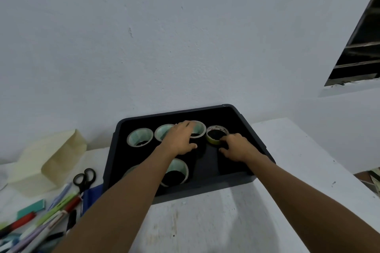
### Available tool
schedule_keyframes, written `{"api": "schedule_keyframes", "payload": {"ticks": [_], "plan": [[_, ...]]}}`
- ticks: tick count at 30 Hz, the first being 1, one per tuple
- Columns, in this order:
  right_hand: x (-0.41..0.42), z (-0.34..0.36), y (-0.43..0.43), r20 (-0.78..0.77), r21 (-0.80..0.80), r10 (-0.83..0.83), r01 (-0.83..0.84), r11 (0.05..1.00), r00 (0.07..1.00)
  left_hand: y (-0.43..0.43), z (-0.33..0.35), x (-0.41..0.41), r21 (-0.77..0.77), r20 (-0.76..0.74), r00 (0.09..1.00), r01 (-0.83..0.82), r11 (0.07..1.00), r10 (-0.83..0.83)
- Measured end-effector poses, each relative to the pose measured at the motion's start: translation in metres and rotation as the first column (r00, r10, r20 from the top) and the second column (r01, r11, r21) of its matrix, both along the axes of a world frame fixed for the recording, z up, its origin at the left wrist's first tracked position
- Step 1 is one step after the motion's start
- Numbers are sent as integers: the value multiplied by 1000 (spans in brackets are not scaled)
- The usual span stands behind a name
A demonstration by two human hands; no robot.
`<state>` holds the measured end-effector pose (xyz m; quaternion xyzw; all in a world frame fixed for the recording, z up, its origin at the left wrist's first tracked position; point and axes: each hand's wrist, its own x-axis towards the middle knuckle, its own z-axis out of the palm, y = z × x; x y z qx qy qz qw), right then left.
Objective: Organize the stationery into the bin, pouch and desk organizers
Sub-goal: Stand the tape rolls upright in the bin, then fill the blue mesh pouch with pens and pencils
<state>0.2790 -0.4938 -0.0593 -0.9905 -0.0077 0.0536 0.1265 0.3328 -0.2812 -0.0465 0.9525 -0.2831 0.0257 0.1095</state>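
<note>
A black bin [242,178] sits on the white table against the wall and holds several tape rolls. Two pale green rolls [140,136] stand at the back left, and one more [178,170] lies near the front, partly under my left forearm. My left hand [181,139] lies over a third back-row green roll [199,128], fingers across its rim and thumb at its near side. My right hand [236,147] is inside the bin with loosely curled fingers, its fingertip touching the near edge of a yellow tape roll [213,140].
Left of the bin lie black scissors [85,178], a heap of pens and markers [41,224], a teal eraser-like block [30,208], a blue item [92,193] and a cream paper bag [49,162]. A window opening [357,47] is in the wall at the upper right.
</note>
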Motion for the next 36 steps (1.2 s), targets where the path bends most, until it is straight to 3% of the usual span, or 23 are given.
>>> {"api": "schedule_keyframes", "payload": {"ticks": [5,11,14,20,26,29,31,33,36], "plan": [[-8,19,13,165,-1,34,-34,999,986,64,20,-20,-84,88,996,-13,996,20],[-18,40,99,370,192,205,-291,937,906,170,32,-73,-277,177,964,-144,950,198],[-29,38,156,385,256,314,-427,867,868,229,27,-114,-318,190,928,-252,914,322],[-60,36,247,415,260,392,-520,814,821,323,9,-172,-296,95,871,-437,849,482],[-127,36,323,445,197,465,-591,782,765,364,-15,-193,-259,16,891,-434,863,453],[-151,12,355,256,214,359,-415,884,897,383,-27,-198,-294,7,925,-361,885,379],[-162,-6,360,175,51,216,-228,972,961,391,-35,-199,-307,42,949,-286,908,313],[-174,-19,359,175,-48,22,-14,999,984,399,-39,-201,-327,63,966,-218,920,251],[-189,-27,360,129,5,-186,187,982,974,406,-41,-202,-365,66,975,-173,915,211]]}}
